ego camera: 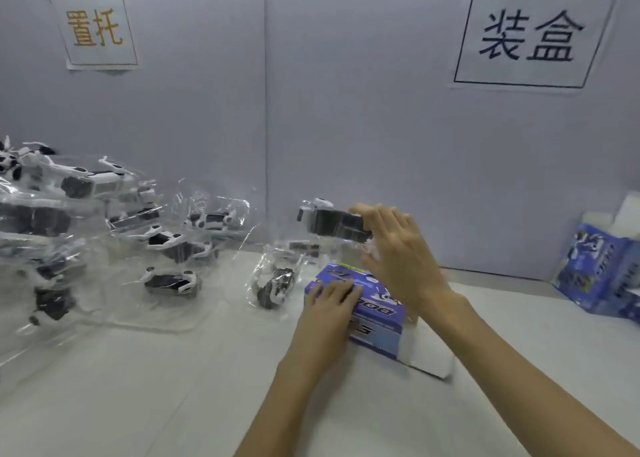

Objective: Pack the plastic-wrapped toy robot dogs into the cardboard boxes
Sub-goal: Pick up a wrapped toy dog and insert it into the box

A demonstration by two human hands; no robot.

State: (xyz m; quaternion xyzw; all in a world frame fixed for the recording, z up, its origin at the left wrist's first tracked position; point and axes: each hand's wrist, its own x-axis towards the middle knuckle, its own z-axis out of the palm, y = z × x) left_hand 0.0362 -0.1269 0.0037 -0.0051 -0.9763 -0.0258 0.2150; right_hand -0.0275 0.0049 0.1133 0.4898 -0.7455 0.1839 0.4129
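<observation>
Right hand [391, 248] grasps black-and-white plastic-wrapped toy robot dog [332, 222], frame centre, above purple-blue cardboard box [375, 318]. Left hand [330, 300] rests flat on box. Single wrapped dog [275, 288] just beside box; wrapped pile [86, 231] left; second printed box [595, 269] right edge.

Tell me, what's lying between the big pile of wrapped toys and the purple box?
One wrapped toy dog lies alone on the table, seen from the head camera.
</observation>
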